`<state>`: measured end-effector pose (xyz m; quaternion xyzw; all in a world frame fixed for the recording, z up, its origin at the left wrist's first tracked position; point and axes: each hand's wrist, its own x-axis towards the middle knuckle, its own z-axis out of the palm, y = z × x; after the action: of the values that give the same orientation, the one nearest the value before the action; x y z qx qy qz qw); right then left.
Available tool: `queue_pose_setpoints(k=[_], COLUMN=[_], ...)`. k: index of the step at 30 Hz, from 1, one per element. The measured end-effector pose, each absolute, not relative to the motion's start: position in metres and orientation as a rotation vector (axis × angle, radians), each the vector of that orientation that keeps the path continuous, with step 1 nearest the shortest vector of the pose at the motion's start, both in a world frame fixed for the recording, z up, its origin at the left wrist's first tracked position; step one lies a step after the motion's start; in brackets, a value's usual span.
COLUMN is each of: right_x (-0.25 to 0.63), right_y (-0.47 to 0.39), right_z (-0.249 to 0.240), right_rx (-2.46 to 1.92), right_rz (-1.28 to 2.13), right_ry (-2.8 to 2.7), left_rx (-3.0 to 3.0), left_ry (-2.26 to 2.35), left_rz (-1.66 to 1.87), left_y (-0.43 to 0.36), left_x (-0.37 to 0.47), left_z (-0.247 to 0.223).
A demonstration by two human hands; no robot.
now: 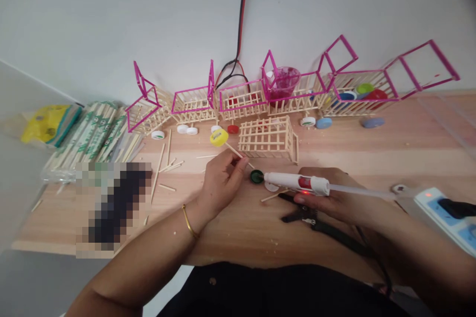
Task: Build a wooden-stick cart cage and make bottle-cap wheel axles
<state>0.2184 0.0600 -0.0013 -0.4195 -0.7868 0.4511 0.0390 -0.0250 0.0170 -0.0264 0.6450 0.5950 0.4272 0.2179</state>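
Observation:
Between the fingers of my left hand [225, 178] is a thin wooden stick [235, 150] with a yellow bottle cap [219, 137] on its far end. The stick's near end lies close to a dark green bottle cap [256, 176]. My right hand [330, 193] is wrapped round a white glue gun [293, 182] with a red light lit. Its nozzle points left and meets the green cap's edge; whether it touches cannot be made out. A white cap [271, 186] lies under the nozzle. Just behind my hands a small cart frame of wooden sticks [266, 136] rests on the table.
Several stick carts with purple trim [191, 101] line the wall, a purple cup [284, 84] among them. Bundled chopsticks [87, 131] lie left, near loose sticks [158, 173]. Pliers [334, 237] lie below my right hand. A power strip [446, 215] stands at right.

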Motion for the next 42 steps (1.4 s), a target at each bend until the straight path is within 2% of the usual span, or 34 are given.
queue_pose_setpoints(k=[18, 42], right_x=[0.2157, 0.2139], right_y=[0.0592, 0.06], right_z=[0.0001, -0.0012], right_rx=[-1.344, -1.281], right_rz=[1.219, 1.333], right_ry=[-2.467, -2.409], left_rx=[1.784, 1.813], left_ry=[1.646, 1.583], left_rz=[1.185, 1.091], left_y=[0.016, 0.016], left_x=[-0.0256, -0.0244], left_z=[-0.0271, -0.0295])
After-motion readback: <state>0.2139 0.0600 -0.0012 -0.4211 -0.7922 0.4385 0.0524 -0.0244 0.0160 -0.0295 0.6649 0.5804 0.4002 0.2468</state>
